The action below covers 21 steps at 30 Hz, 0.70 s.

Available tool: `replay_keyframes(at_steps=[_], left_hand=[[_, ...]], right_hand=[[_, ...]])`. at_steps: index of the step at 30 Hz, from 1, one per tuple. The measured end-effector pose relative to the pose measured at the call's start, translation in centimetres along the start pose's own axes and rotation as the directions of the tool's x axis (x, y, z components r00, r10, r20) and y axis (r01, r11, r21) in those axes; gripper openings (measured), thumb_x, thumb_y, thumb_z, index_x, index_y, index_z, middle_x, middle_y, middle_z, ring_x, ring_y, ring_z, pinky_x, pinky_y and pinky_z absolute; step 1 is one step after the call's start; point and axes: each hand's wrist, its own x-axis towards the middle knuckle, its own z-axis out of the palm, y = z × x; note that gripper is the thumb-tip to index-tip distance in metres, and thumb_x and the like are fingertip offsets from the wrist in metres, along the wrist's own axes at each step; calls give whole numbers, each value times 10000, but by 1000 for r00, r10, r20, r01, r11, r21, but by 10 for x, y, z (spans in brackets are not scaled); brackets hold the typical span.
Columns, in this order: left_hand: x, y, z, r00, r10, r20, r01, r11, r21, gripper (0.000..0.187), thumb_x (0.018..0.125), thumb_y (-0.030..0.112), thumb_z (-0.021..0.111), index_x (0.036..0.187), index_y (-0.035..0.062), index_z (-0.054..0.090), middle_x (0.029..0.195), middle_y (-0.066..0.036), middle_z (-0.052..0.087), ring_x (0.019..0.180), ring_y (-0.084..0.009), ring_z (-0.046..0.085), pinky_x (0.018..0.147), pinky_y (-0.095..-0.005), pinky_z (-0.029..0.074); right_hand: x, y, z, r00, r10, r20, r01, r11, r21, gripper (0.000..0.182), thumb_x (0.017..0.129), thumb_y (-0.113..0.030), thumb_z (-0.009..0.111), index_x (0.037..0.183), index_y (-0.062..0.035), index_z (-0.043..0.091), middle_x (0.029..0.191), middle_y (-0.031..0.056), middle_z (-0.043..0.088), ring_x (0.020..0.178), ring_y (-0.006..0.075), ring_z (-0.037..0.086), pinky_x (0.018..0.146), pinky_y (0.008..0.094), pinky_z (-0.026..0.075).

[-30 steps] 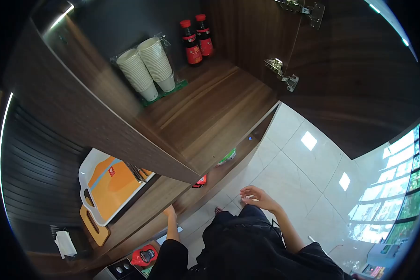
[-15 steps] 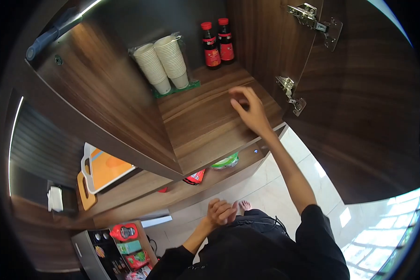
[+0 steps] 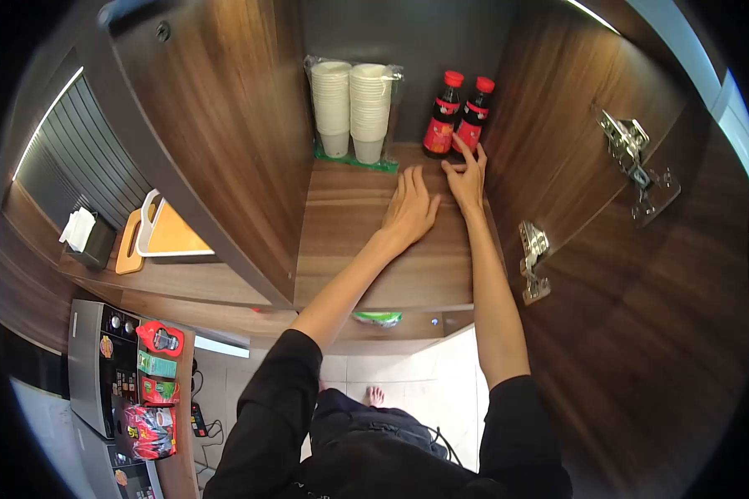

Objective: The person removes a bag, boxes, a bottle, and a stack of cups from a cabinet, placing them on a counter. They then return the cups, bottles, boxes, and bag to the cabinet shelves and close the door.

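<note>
Inside the wooden cabinet, my left hand (image 3: 409,206) is over the shelf (image 3: 341,241), open, its fingers pointing toward the back and nothing in it. My right hand (image 3: 468,176) is just in front of two dark bottles with red caps, the left bottle (image 3: 441,125) and the right bottle (image 3: 473,116). Its fingers are apart and reach up to the right bottle's lower part; whether they touch it is unclear. Left of the bottles stand two stacks of white paper cups (image 3: 349,108) in clear plastic wrap with a green base.
An open cabinet door (image 3: 641,333) with metal hinges (image 3: 628,150) is at the right. Lower left are a tissue box (image 3: 91,241), a wooden board (image 3: 130,243) and an orange-and-white board (image 3: 179,229). Red and green packages (image 3: 158,378) lie at the bottom left.
My left hand has moved up from near my body into the cabinet. My right hand has moved to the bottles. The view has shifted and turned.
</note>
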Motion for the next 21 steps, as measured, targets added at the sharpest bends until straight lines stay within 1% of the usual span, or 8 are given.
replay_keyframes(at_steps=[1, 2, 5, 8, 12, 15, 16, 21], left_hand=[[1, -5, 4, 999, -6, 45, 2, 995, 102, 744, 913, 238, 672, 1387, -169, 267, 1376, -342, 374, 1320, -472, 378, 1112, -495, 347], [8, -9, 10, 998, -23, 60, 24, 1000, -7, 838, 883, 245, 703, 1422, -180, 222, 1405, -358, 355, 1335, -488, 361, 1138, -489, 327], [29, -26, 27, 999, -3, 53, 0, 999, 49, 871, 859, 234, 712, 1422, -195, 205, 1381, -351, 378, 1297, -464, 404, 1093, -497, 376], [57, -42, 47, 989, -137, -49, 137, 990, -16, 888, 814, 215, 749, 1449, -130, 233, 1364, -321, 432, 1278, -442, 444, 1066, -498, 400], [82, -43, 44, 983, -167, -79, 161, 984, -76, 921, 721, 182, 818, 1478, 28, 317, 1371, -236, 520, 1278, -377, 505, 1064, -464, 416], [98, -65, 54, 947, -222, -232, 123, 918, -376, 745, 687, 206, 852, 1321, 48, 494, 1206, -204, 631, 1115, -342, 624, 922, -436, 501], [101, -67, 55, 923, -225, -313, 87, 912, -400, 685, 678, 275, 877, 1240, 44, 562, 1129, -192, 660, 1029, -329, 655, 864, -409, 518], [109, -74, 54, 933, -258, -250, 161, 923, -349, 678, 716, 398, 859, 1216, 27, 590, 1118, -183, 660, 1020, -337, 649, 853, -437, 498]], right_hand=[[0, 1, 0, 999, 34, -3, -34, 999, 8, 706, 779, -26, 737, 1419, -252, 543, 1534, 310, 222, 739, 211, 712, 861, 323, 549], [0, 3, 1, 998, 69, -5, -69, 998, 16, 682, 777, -23, 735, 1396, -263, 578, 1538, 312, 216, 716, 204, 706, 856, 322, 550], [-1, -2, -1, 986, 164, 28, -166, 983, 78, 705, 772, -29, 741, 1415, -249, 555, 1541, 293, 219, 698, 211, 701, 858, 326, 548], [-2, -12, -4, 978, 206, 31, -208, 974, 95, 736, 767, -40, 750, 1438, -212, 499, 1551, 247, 223, 711, 215, 709, 851, 345, 550], [-4, 1, -1, 993, 109, -36, -107, 993, 49, 547, 767, -49, 760, 1263, -143, 549, 1484, 208, 304, 757, 255, 729, 833, 354, 547], [-2, -1, -1, 984, 176, -19, -169, 965, 199, 493, 794, -33, 769, 1233, -100, 553, 1375, 179, 390, 737, 218, 727, 801, 320, 564], [-1, 1, 0, 984, 179, 9, -176, 962, 209, 500, 820, 0, 732, 1270, -117, 549, 1361, 186, 383, 744, 213, 729, 785, 304, 579], [6, -3, 4, 981, 151, 123, -176, 959, 224, 575, 841, 25, 661, 1367, -187, 561, 1532, 289, 229, 735, 222, 737, 831, 321, 565]])
